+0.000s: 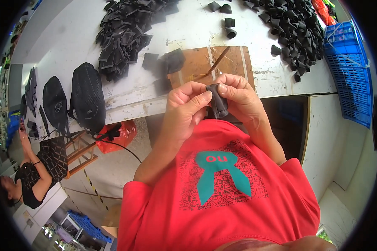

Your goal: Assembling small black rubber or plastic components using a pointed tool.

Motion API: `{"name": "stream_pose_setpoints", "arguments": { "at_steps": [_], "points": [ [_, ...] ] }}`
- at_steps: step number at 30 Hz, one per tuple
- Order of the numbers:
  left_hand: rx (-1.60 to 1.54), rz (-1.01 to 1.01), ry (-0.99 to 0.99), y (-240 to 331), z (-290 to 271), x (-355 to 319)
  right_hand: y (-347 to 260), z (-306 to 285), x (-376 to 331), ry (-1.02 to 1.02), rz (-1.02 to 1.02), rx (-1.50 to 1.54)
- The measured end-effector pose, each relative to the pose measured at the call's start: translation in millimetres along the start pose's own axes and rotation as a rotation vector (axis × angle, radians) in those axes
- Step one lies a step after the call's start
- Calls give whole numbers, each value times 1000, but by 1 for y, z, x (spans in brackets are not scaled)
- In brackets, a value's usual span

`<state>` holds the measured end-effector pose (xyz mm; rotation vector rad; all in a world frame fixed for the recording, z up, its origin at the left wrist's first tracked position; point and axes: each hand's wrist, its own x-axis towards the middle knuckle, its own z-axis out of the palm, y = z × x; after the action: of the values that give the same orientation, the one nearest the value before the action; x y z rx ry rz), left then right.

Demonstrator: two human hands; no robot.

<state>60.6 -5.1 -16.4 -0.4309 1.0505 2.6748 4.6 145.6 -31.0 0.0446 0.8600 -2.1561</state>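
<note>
Between my two hands is a short black fabric tube, like a small sleeve (218, 103), held in front of my chest near the table edge. My left hand (185, 105) pinches its upper left side between thumb and fingers. The thumb and fingertips of my right hand (241, 97) press on its upper right rim. Just beyond my hands lies a brown board (188, 59) with pale strips, and a thin brown stick (217, 62) slants over it. Flat black fabric pieces (174, 60) lie at the board's left side, some of them blurred.
A heap of flat black pieces (121, 39) covers the table's far left; many black tubes (291, 35) are piled far right. Beside them hangs a blue crate (347, 71). Two black bags (88, 98) rest at left, above a red plastic bag (120, 137). Another person (40, 182) is farther left.
</note>
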Motion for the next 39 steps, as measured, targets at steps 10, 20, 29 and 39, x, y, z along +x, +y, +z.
{"name": "stream_pose_setpoints", "arguments": {
  "at_steps": [10, 20, 29, 39],
  "points": [
    [397, 152, 279, -11, 4, 4, -4, 22, -16, 277, -707, -1182],
    [713, 346, 184, -6, 11, 13, -4, 17, -10, 313, -986, -1436],
    [777, 403, 157, -6, 8, 11, -5, 19, -15, 247, -613, -1056],
    [370, 88, 53, 11, 4, 9, -7, 29, -15, 322, -402, -735]
  ]
}}
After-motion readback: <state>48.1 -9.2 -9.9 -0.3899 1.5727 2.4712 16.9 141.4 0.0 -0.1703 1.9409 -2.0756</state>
